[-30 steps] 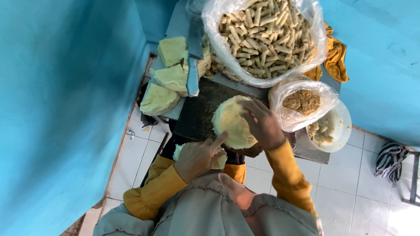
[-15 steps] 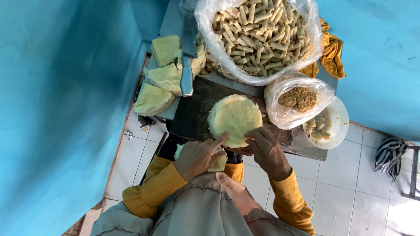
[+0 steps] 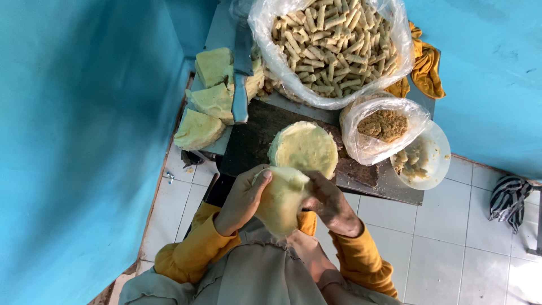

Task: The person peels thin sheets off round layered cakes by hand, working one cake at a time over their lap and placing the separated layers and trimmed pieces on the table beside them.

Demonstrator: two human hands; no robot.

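Evidently mid-peel, the left hand (image 3: 241, 199) and right hand (image 3: 330, 202) both pinch one thin pale wrapper sheet (image 3: 281, 200), fingers closed on its edges, lifted just below the round wrapper stack (image 3: 304, 148) on the dark board (image 3: 257, 133), so laying it flat seemingly calls for a gentle, tear-free pull.

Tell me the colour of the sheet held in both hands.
Pale yellow sheet, head view.

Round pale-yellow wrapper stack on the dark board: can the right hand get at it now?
Probably yes: the stack lies uncovered just beyond the right hand, though that hand is holding a wrapper.
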